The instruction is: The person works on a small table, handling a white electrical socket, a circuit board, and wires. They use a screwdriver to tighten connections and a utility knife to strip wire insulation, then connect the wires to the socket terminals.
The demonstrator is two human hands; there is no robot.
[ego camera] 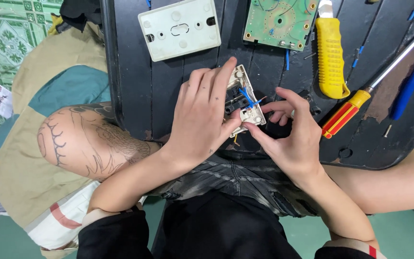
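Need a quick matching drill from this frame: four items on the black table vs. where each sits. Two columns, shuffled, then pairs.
1. white cover plate
2. green circuit board
3. yellow utility knife
4. small white switch module

A. right of the circuit board
B. held between the left hand and the right hand
C. top left of the black table
D. top centre, between plate and knife

Pairs: 1-C, 2-D, 3-A, 4-B
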